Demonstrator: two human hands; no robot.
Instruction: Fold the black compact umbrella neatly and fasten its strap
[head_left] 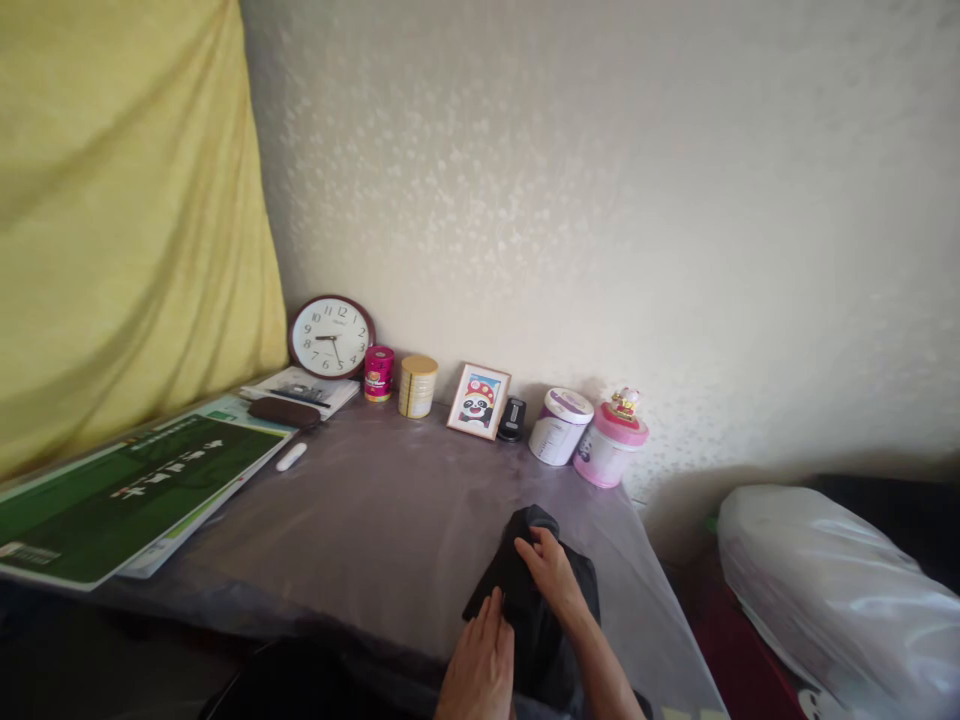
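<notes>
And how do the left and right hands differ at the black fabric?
The left hand is nearer the camera, by the near left edge of the black fabric; the right hand reaches farther forward, over its upper part. The left hand's fingers are straight and close together, while the right hand's look bent. Both are bare; whether the right one grips is unclear.

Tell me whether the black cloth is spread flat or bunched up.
Bunched up: the black cloth rises in uneven folds around the right hand, not lying flat.
</notes>
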